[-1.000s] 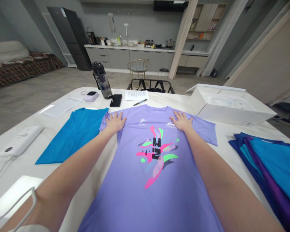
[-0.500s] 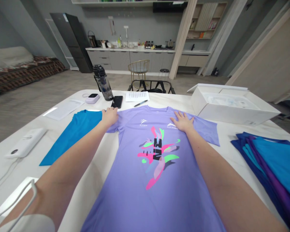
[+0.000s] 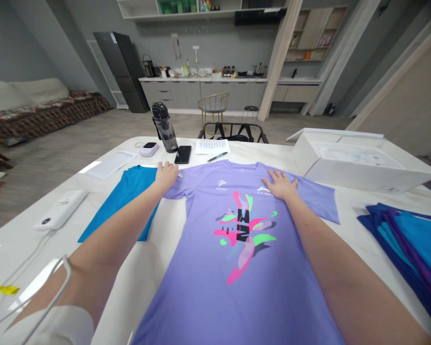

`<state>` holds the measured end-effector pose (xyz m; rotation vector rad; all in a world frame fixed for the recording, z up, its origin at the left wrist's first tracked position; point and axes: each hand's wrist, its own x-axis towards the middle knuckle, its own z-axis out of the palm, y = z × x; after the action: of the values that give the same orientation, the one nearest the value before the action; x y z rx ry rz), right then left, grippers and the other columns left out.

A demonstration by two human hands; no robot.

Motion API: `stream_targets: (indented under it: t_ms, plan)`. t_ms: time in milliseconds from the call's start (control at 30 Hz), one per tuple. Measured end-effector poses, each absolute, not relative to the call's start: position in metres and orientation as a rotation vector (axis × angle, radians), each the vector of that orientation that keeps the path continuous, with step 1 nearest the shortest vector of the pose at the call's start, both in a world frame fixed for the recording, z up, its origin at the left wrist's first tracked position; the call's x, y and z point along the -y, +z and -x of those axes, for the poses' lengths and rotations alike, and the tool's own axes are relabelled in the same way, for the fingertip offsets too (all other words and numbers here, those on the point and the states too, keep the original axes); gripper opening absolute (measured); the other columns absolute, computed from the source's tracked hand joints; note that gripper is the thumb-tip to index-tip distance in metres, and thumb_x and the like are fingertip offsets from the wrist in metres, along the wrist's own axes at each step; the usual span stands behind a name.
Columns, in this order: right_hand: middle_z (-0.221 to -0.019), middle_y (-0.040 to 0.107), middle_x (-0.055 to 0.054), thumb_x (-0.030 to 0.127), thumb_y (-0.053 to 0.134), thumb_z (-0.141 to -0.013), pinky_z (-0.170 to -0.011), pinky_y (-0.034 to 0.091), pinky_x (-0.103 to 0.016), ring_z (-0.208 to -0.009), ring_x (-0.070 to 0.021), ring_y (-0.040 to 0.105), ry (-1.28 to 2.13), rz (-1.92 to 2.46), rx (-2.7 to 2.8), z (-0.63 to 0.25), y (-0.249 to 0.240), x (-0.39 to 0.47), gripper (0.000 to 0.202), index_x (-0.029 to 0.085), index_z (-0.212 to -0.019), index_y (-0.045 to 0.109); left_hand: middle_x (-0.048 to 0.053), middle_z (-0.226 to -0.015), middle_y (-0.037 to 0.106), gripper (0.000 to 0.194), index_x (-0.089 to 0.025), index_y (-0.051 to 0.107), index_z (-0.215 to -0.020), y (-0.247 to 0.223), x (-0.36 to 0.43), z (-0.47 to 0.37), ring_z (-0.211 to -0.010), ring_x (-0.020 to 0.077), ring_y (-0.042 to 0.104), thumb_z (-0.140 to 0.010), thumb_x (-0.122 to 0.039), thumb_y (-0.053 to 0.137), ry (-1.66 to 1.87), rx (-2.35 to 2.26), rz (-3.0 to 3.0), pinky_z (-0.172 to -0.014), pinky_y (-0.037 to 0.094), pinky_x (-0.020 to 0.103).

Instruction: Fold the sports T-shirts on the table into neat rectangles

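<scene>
My right hand [image 3: 281,185] spread flat on lavender T-shirt [image 3: 211,258], left hand [image 3: 167,177] at sleeve [image 3: 182,186], its grasp I cannot tell, white table [image 3: 143,275] beneath, kitchen counter [image 3: 185,90] beyond

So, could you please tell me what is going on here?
A person has a lavender T-shirt spread out, printed side up, on a white table. The right hand lies on its upper right part, fingers spread. The left hand is at the end of the sleeve on the left; whether it grips the fabric is unclear. A blue garment lies to the left, and a pile of blue and purple garments to the right.
</scene>
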<state>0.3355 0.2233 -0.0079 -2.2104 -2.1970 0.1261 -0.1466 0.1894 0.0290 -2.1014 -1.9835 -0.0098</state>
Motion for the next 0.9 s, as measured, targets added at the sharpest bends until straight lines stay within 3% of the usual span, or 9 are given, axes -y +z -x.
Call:
stream_targets:
  t_ms: [233,333,433,500,633,767,833,900]
  plan:
    - [-0.169,0.021,-0.005,0.074,0.015,-0.095,-0.111,0.01,-0.081,-0.152,-0.0374,0.019,0.083,2.192,2.198,-0.336,-0.012,-0.225,0.077,0.034,-0.161,0.027,0.024,-0.114,0.069,0.039,-0.014,0.072,-0.105,0.034,-0.187,0.153,-0.124,0.0379,0.052,-0.092,-0.011,0.035,-0.074,2.004,2.106,-0.109,0.024,0.057]
    - [-0.169,0.022,-0.005,0.074,0.016,-0.095,-0.111,0.011,-0.081,-0.152,-0.0385,0.02,0.079,2.196,2.192,-0.336,-0.013,-0.227,0.078,0.033,-0.161,0.027,0.019,-0.109,0.071,0.036,-0.016,0.066,-0.114,0.037,-0.188,0.158,-0.113,0.0346,0.061,-0.097,-0.018,0.035,-0.382,2.147,2.033,-0.105,0.031,0.053]
    - [-0.169,0.022,-0.005,0.073,0.017,-0.095,-0.111,0.012,-0.081,-0.152,-0.0392,0.019,0.092,2.2,2.199,-0.337,-0.014,-0.229,0.078,0.033,-0.161,0.027,0.011,-0.098,0.071,0.033,-0.021,0.058,-0.123,0.039,-0.196,0.168,-0.096,0.0281,0.067,-0.1,-0.023,0.035,-0.857,2.381,1.867,-0.091,0.044,0.04]
    - [-0.169,0.021,-0.005,0.073,0.017,-0.095,-0.111,0.012,-0.081,-0.152,-0.0389,0.019,0.097,2.193,2.208,-0.338,-0.012,-0.229,0.078,0.033,-0.161,0.027,0.007,-0.092,0.069,0.03,-0.023,0.057,-0.122,0.037,-0.204,0.173,-0.088,0.0237,0.067,-0.1,-0.023,0.037,-1.132,2.472,1.765,-0.082,0.046,0.034]
    - [-0.168,0.023,-0.007,0.065,0.014,-0.099,-0.115,0.009,-0.076,-0.153,-0.0353,0.017,-0.06,2.136,2.162,-0.327,0.0,-0.214,0.073,0.027,-0.159,0.033,0.003,-0.088,0.067,0.029,-0.024,0.061,-0.116,0.031,-0.218,0.174,-0.084,0.0188,0.066,-0.096,-0.019,0.039,-1.383,2.551,1.64,-0.08,0.048,0.029]
    - [-0.161,0.037,-0.013,0.05,0.014,-0.104,-0.118,0.008,-0.071,-0.15,-0.0342,0.025,-0.242,1.963,2.141,-0.28,0.017,-0.179,0.064,0.019,-0.15,0.047,0.003,-0.088,0.069,0.045,-0.024,0.053,-0.134,0.027,-0.216,0.17,-0.083,0.0202,0.066,-0.09,-0.03,0.055,-1.285,2.616,1.779,-0.079,0.05,0.03]
    - [-0.154,0.046,-0.014,0.048,0.024,-0.104,-0.12,0.017,-0.063,-0.143,-0.0339,0.035,-0.181,1.82,2.239,-0.244,0.022,-0.155,0.056,0.019,-0.14,0.057,0.003,-0.088,0.069,0.064,-0.025,0.051,-0.14,0.029,-0.212,0.17,-0.084,0.0217,0.067,-0.079,-0.031,0.069,-1.053,2.598,2.031,-0.078,0.05,0.03]
    - [-0.139,0.058,-0.015,0.047,0.032,-0.104,-0.114,0.032,-0.053,-0.13,-0.0325,0.048,-0.039,1.649,2.355,-0.204,0.025,-0.129,0.049,0.02,-0.131,0.063,0.002,-0.088,0.07,0.066,-0.025,0.058,-0.134,0.032,-0.208,0.171,-0.086,0.0226,0.067,-0.07,-0.021,0.075,-0.773,2.559,2.233,-0.077,0.051,0.029]
